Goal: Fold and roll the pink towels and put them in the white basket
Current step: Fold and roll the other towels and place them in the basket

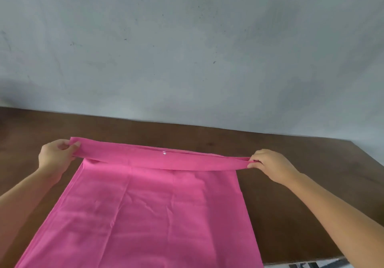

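Observation:
A pink towel [153, 211] lies spread on the brown wooden table [301, 184], running from the frame's bottom edge toward the wall. Its far edge is lifted and stretched into a narrow band with a small white spot near the middle. My left hand [57, 153] pinches the band's left corner. My right hand [268, 163] pinches the right corner. Both hands hold the edge a little above the table. The white basket is not in view.
A grey wall [187, 49] rises right behind the table's far edge. The table's right corner lies at the right of the frame, and its front edge shows at the bottom right, with a patterned floor below it.

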### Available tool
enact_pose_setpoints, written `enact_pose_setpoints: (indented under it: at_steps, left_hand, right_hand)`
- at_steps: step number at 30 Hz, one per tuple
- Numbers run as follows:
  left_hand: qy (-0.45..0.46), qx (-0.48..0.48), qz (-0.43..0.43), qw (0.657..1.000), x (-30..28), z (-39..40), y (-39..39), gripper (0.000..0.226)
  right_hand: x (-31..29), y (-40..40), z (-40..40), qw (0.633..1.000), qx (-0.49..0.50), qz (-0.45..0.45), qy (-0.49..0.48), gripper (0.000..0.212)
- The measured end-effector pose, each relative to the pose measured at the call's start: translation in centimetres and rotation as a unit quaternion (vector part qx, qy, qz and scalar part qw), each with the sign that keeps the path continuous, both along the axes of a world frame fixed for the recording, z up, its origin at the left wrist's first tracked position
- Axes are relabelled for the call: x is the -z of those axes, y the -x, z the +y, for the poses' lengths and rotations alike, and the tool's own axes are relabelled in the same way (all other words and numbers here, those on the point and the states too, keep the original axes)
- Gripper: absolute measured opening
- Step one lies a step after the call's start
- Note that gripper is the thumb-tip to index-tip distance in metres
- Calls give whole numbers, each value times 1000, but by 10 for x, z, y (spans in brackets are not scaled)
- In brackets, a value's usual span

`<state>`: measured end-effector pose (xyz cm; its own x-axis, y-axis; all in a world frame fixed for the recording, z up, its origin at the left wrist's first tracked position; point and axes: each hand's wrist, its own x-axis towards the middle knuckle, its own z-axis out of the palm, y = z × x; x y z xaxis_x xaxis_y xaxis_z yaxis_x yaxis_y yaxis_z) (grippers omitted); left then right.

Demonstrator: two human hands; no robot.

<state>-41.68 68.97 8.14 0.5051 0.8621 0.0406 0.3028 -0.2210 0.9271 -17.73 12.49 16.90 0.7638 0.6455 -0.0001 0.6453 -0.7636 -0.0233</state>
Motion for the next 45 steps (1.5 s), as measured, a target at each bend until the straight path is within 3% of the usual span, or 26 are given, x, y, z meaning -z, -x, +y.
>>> enact_pose_setpoints:
  at_steps: [5,9,12,18,23,27,33,45]
  left_hand:
    - [8,-4,-10,1000,4,-47,55,9]
    - [11,-23,-3,1000,9,-75,97,8]
    - [-5,-31,14,999,9,-91,125,4]
    - [-5,-41,33,999,0,-107,165,11]
    - [-15,-46,46,998,-9,-106,191,10]
    - [-24,-33,41,998,-18,-103,212,8]
    - [-8,-20,19,1000,-19,-87,259,4]
    - [52,29,10,998,0,-42,370,16]
  right_hand:
    - [27,36,-28,1000,-9,-22,17,21]
    - [50,59,-39,997,-29,-46,54,62]
    - [67,75,-46,988,-71,-71,121,79]
    - [79,100,-54,973,-119,-135,144,51]
    - [81,106,-58,969,-69,-199,129,7]
    - [78,120,-58,970,-44,-235,46,20]
    - [74,167,-44,977,7,-213,-19,8]
    - [94,314,-38,979,106,-147,-98,13]
